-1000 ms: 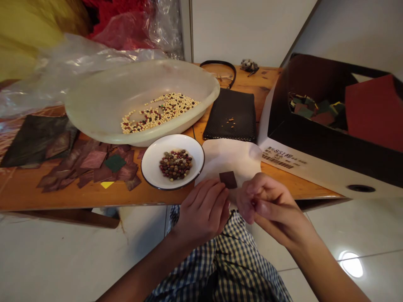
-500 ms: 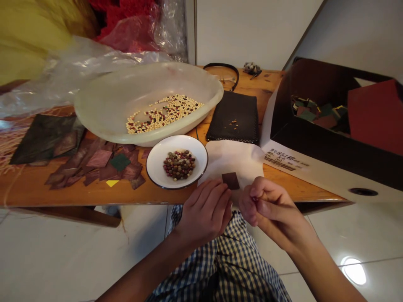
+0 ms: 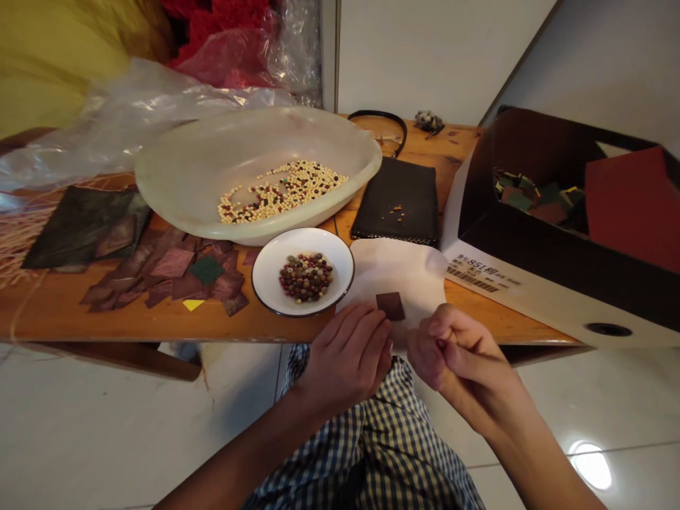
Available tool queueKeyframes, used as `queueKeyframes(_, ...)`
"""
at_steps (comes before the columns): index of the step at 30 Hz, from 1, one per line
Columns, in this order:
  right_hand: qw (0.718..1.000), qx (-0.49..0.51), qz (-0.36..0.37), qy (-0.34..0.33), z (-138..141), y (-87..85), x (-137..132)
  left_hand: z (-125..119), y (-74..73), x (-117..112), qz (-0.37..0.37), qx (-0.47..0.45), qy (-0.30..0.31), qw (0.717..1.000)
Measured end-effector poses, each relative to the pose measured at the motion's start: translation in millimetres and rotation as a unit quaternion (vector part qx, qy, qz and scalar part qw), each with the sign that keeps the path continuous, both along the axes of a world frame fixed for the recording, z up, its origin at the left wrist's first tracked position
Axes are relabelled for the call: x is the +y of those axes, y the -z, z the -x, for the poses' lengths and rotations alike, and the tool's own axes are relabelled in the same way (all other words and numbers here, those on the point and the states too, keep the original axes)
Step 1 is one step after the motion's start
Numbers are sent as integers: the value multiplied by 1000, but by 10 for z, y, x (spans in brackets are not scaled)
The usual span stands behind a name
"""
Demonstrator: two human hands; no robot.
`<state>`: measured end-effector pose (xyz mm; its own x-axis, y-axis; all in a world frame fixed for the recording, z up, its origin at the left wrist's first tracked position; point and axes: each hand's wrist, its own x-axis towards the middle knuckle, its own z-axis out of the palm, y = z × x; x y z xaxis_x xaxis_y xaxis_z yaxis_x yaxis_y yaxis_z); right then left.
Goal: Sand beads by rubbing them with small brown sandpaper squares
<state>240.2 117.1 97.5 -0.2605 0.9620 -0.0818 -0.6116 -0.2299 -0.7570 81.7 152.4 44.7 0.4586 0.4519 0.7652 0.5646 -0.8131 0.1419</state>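
My left hand (image 3: 348, 354) lies with its fingers together at the lower edge of a white paper sheet (image 3: 398, 273), and its fingertips come close to a small dark brown square (image 3: 390, 306) on the sheet. My right hand (image 3: 460, 358) is raised just right of the square, its fingers pinched on a tiny dark object (image 3: 440, 343) that is mostly hidden. A white enamel dish (image 3: 270, 244) of mixed beads (image 3: 305, 278) stands left of the sheet.
A large translucent bowl (image 3: 185, 198) holds pale and dark beads. Dark reddish veneer pieces (image 3: 173, 263) lie on the wooden table (image 3: 159, 327) at left. Behind the sheet is a black mesh pouch (image 3: 396, 202). A labelled box (image 3: 531, 191) of coloured pieces stands at right.
The whole scene has drifted slightly rightward in the view. My hands, the sheet and the brown square keep nearly the same arrangement.
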Motion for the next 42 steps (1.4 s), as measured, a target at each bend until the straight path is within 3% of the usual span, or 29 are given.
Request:
queueKeyframes(4,1000,6,0,-17,13,9,1,6,-2,-1,5,3,5,1000)
queueKeyframes(8,999,-20,-14,32,46,25,1,4,2,-3,8,3,3,1000)
queueKeyframes(12,985,-147,-39,86,-23,53,53,-2,7,-2,7,3,3,1000)
queueKeyframes(14,948,-282,-80,121,-96,46,133,-2,9,0,7,6,2,1000)
queueKeyframes(16,882,-430,-132,142,-160,21,251,-2,12,2,8,9,-1,1000)
queueKeyframes(18,812,-541,-184,120,-189,-8,389,-2,15,4,12,7,-1,1000)
queueKeyframes(22,722,-632,-280,24,-159,-52,615,-7,15,6,18,-4,2,1000)
queueKeyframes(25,680,-667,-305,-8,-131,-90,686,-14,5,3,25,-10,1,1000)
queueKeyframes(28,676,-666,-311,-58,-126,-139,700,-19,-7,2,33,-4,-6,999)
queueKeyframes(32,651,-694,-305,-33,-133,-179,704,-22,-12,6,36,-8,-9,999)
queueKeyframes(35,669,-682,-289,-59,-126,-183,705,-24,-13,10,31,-11,-6,999)
queueKeyframes(39,654,-696,-294,-39,-99,-181,702,-23,-14,13,31,-11,-10,999)
queueKeyframes(42,674,-680,-282,-60,-77,-186,701,-19,-16,14,31,-7,-12,999)
